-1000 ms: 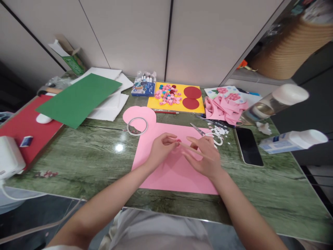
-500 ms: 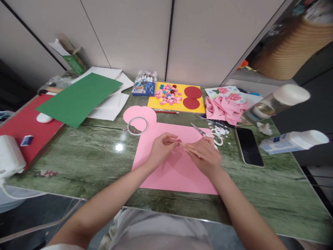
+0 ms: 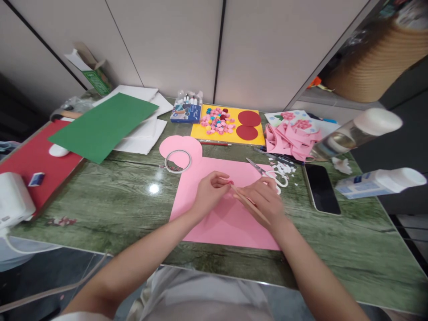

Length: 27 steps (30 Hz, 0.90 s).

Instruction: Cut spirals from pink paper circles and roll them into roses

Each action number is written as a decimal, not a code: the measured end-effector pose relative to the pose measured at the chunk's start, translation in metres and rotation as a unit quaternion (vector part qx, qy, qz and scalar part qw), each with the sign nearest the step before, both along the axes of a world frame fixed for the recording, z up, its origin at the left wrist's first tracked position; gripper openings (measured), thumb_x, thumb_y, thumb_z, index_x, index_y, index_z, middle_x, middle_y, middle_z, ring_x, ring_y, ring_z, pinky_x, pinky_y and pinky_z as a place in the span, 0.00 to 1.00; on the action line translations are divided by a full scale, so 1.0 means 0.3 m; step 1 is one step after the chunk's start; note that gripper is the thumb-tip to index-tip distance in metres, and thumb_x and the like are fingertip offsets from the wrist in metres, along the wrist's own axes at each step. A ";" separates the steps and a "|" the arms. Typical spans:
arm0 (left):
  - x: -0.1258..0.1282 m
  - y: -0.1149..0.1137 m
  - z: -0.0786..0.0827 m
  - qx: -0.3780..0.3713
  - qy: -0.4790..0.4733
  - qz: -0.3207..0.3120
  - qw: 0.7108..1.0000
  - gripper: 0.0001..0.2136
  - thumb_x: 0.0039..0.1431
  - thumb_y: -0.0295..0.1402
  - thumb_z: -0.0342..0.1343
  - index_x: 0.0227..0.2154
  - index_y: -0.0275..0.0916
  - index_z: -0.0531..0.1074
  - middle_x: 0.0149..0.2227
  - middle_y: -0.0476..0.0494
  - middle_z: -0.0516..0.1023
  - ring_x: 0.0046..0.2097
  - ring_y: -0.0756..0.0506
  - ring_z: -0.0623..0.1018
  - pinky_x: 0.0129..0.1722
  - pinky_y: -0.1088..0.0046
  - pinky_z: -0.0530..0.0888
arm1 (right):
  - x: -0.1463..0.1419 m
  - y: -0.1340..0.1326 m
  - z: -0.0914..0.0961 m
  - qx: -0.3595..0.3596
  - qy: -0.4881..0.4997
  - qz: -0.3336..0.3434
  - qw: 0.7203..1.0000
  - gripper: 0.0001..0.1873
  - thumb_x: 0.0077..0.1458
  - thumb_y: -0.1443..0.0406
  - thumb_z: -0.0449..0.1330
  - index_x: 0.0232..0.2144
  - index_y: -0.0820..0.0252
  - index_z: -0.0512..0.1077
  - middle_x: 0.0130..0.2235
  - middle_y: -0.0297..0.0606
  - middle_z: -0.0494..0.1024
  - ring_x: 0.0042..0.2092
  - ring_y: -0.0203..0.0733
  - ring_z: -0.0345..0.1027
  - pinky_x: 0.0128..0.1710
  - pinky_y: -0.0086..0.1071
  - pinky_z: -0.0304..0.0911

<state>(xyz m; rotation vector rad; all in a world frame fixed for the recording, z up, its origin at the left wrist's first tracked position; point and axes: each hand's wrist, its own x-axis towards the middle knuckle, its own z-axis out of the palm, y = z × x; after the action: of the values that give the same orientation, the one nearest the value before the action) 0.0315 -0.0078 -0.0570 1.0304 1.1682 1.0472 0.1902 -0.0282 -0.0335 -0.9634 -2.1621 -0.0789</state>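
Over a large pink paper sheet, my two hands meet with fingertips nearly touching. My left hand pinches a small deep-pink piece between thumb and fingers; its exact shape is too small to tell. In my right hand is a slim pale wooden stick, its tip slanting up to the pink piece. Whether it is one stick or two side by side I cannot tell. White-handled scissors lie just beyond my right hand. A roll of tape rests partly on pink rounded cut-outs.
Behind the sheet, a yellow sheet bears pompoms and red circles. Pink scraps, a phone and bottles stand or lie right. Leftward are green paper and a red board.
The stick in my right hand has tilted, its rear end now showing lower beneath the palm. My right fingers have shifted slightly; my left hand stays nearly still.
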 end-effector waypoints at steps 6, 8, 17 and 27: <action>0.001 0.000 -0.007 0.001 -0.008 -0.014 1.000 0.10 0.43 0.28 0.58 0.33 0.36 0.69 0.28 0.46 0.75 0.32 0.50 0.75 0.32 0.75 0.71 | 0.009 0.003 -0.011 0.024 -0.022 0.002 0.999 0.02 0.51 0.67 0.60 0.30 0.57 0.69 0.24 0.30 0.75 0.27 0.33 0.65 0.38 0.36 0.53; 0.001 -0.001 -0.005 -0.005 -0.016 -0.020 1.000 0.11 0.43 0.28 0.58 0.33 0.36 0.69 0.28 0.46 0.75 0.33 0.49 0.75 0.33 0.74 0.71 | 0.021 0.001 -0.018 0.044 -0.013 0.000 0.999 0.04 0.49 0.67 0.61 0.29 0.56 0.68 0.22 0.29 0.73 0.25 0.33 0.64 0.36 0.35 0.54; -0.008 -0.004 0.027 -0.083 -0.115 -0.069 0.987 0.15 0.42 0.30 0.61 0.35 0.36 0.68 0.28 0.45 0.77 0.32 0.50 0.76 0.36 0.72 0.70 | 0.004 0.004 -0.003 -0.285 0.331 -0.072 0.897 0.07 0.55 0.62 0.52 0.38 0.53 0.65 0.39 0.36 0.73 0.39 0.40 0.68 0.41 0.38 0.61; -0.010 -0.001 0.027 -0.043 -0.062 -0.086 0.993 0.15 0.42 0.32 0.61 0.35 0.37 0.68 0.30 0.46 0.76 0.30 0.51 0.74 0.32 0.75 0.69 | -0.042 0.019 -0.050 -0.564 0.448 0.039 0.693 0.11 0.47 0.61 0.61 0.31 0.54 0.61 0.33 0.32 0.72 0.40 0.41 0.69 0.37 0.33 0.62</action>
<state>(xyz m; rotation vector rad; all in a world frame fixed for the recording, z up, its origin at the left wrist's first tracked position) 0.0284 -0.0080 -0.0490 0.9653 0.9966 0.9045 0.1775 -0.0225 -0.0486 -1.1329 -1.1200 1.5951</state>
